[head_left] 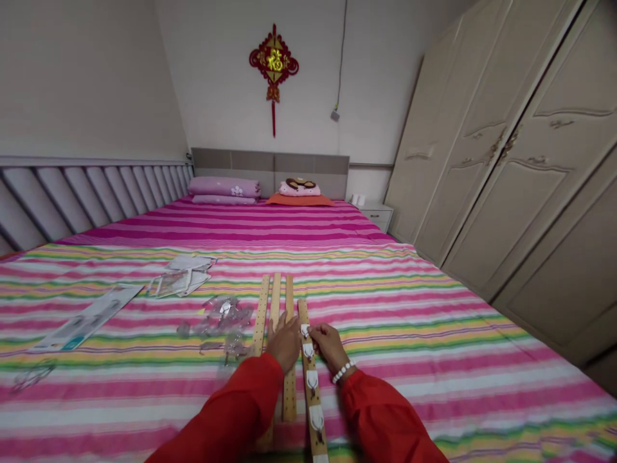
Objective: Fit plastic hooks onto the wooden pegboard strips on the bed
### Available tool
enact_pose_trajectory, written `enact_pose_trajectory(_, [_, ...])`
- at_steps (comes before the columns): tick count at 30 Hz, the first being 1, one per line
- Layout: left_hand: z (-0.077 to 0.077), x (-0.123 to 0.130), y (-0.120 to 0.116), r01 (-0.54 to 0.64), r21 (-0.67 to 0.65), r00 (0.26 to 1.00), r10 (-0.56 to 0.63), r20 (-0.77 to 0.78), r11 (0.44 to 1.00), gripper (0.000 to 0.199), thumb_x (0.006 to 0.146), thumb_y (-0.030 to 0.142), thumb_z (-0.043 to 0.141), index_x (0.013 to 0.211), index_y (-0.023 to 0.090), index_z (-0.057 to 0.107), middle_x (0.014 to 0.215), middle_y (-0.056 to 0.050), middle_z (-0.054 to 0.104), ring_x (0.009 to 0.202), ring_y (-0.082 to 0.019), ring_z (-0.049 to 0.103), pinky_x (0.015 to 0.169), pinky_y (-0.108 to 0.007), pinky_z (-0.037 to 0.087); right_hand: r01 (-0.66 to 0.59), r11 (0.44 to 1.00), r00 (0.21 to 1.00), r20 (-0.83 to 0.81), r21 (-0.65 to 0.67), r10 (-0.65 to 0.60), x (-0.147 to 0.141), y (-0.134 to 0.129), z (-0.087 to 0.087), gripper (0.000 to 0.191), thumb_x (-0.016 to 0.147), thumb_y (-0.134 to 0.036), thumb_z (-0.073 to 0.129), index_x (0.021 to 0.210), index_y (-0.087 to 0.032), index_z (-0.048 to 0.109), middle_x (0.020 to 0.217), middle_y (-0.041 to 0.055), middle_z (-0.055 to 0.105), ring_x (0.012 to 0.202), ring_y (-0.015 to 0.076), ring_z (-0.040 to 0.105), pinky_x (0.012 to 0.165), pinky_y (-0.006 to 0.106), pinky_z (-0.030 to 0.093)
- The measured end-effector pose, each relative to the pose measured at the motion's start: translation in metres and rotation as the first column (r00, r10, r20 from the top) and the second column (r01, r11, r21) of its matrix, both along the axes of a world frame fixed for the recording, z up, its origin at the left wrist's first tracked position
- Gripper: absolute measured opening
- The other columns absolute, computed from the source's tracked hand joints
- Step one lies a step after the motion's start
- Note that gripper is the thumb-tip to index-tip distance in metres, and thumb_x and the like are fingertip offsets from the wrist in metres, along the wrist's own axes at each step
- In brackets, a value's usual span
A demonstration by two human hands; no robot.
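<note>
Hooked strip [315, 399] lay lengthwise on the striped bed sheet [385, 308], white hooks in a row along it, top hook [304, 330] nearest its far end. Right hand [330, 346] was just right of the strip, fingers curled in, tips at the top hook's right edge; couldn't tell if they were clamped on it. White bead bracelet [344, 371] on that wrist, red sleeve behind. Left hand [288, 341] was just left of the strip, back up, over the bare wooden strips [289, 296]; couldn't tell whether its fingers gripped anything, undersides hidden.

Bare strips ran roughly parallel to the hooked strip, on its left, the leftmost dotted with holes. Further left of it: clear plastic wrappers [236, 318] in a loose heap, then flat packets [186, 276] beyond and a long printed card [91, 317]. Thin see-through item far left, too faint to name.

Well beyond the strip: purple bedding [224, 186], an orange pillow [299, 199] with a pink folded item on top, grey headboard [236, 159], red wall ornament [274, 61] above. Right of the strip, well apart: nightstand [378, 215] and cream wardrobe [520, 193].
</note>
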State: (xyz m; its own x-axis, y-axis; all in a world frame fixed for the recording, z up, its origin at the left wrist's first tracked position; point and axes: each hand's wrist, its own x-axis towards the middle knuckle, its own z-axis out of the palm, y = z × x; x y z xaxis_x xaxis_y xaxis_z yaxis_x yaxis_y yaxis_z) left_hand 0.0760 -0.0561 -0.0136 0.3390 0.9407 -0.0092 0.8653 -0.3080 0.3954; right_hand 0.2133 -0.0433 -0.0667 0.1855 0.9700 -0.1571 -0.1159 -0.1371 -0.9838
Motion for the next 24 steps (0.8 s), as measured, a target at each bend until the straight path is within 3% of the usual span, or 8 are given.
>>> enact_pose_trajectory(8, [0.002, 0.008, -0.009, 0.004, -0.096, 1.000, -0.002, 0.023, 0.995, 0.060, 0.082, 0.014, 0.034, 0.142, 0.012, 0.035, 0.144, -0.013, 0.044, 0.143, -0.025, 0.017, 0.113, -0.057, 0.001, -0.015, 1.000, 0.999, 0.032, 0.026, 0.014, -0.001, -0.010, 0.001, 0.031, 0.053, -0.043, 0.074, 0.059, -0.015, 0.064, 0.039, -0.0048, 0.051, 0.037, 0.0085, 0.040, 0.040, 0.023, 0.028])
enact_pose_trajectory(12, [-0.002, 0.007, -0.016, -0.034, -0.122, 0.997, 0.042, 0.059, 0.992, 0.061, 0.081, 0.014, 0.035, 0.142, 0.014, 0.036, 0.145, -0.011, 0.042, 0.143, -0.023, 0.018, 0.114, -0.055, 0.000, -0.030, 0.999, 0.999, 0.038, 0.023, 0.029, -0.002, -0.020, 0.004, 0.028, 0.055, -0.041, 0.073, 0.058, -0.014, 0.065, 0.039, -0.0046, 0.052, 0.037, 0.0083, 0.039, 0.041, 0.023, 0.028])
enact_pose_trajectory(17, [-0.009, -0.001, -0.027, 0.019, -0.103, 0.989, -0.004, 0.147, 0.994, 0.059, 0.081, 0.014, 0.038, 0.139, 0.020, 0.041, 0.140, -0.009, 0.050, 0.143, -0.024, 0.020, 0.113, -0.058, -0.003, -0.014, 1.000, 0.998, 0.057, 0.024, 0.013, -0.001, -0.034, 0.007, 0.027, 0.057, -0.042, 0.071, 0.056, -0.016, 0.065, 0.041, -0.0040, 0.053, 0.038, 0.0095, 0.040, 0.041, 0.024, 0.029])
enact_pose_trajectory(19, [-0.007, -0.012, -0.022, 0.031, -0.096, 0.972, -0.007, 0.234, 0.995, 0.051, 0.082, 0.017, 0.042, 0.132, 0.023, 0.051, 0.131, -0.009, 0.059, 0.137, -0.026, 0.033, 0.114, -0.057, 0.005, -0.013, 1.000, 0.997, 0.072, 0.001, 0.013, -0.001, -0.037, 0.008, 0.029, 0.060, -0.045, 0.069, 0.055, -0.017, 0.064, 0.037, -0.0049, 0.048, 0.036, 0.0100, 0.039, 0.039, 0.024, 0.028])
enact_pose_trajectory(22, [0.002, -0.046, -0.001, 0.010, -0.096, 0.887, 0.036, 0.460, 0.995, 0.037, 0.081, 0.026, 0.049, 0.115, 0.021, 0.064, 0.116, -0.008, 0.068, 0.112, -0.023, 0.059, 0.104, -0.040, 0.037, -0.004, 1.000, 0.997, 0.078, -0.013, 0.005, -0.001, -0.038, 0.009, 0.033, 0.063, -0.049, 0.067, 0.053, -0.018, 0.062, 0.034, -0.0056, 0.045, 0.034, 0.0101, 0.038, 0.038, 0.025, 0.027])
enact_pose_trajectory(24, [0.010, -0.078, 0.018, -0.132, -0.061, 0.835, 0.144, 0.532, 0.989, 0.031, 0.081, 0.028, 0.050, 0.103, 0.017, 0.069, 0.104, -0.008, 0.072, 0.099, -0.020, 0.064, 0.089, -0.031, 0.047, 0.000, 1.000, 0.997, 0.073, -0.018, 0.001, -0.001, -0.038, 0.009, 0.035, 0.064, -0.051, 0.067, 0.053, -0.018, 0.061, 0.034, -0.0060, 0.044, 0.033, 0.0098, 0.037, 0.038, 0.025, 0.026])
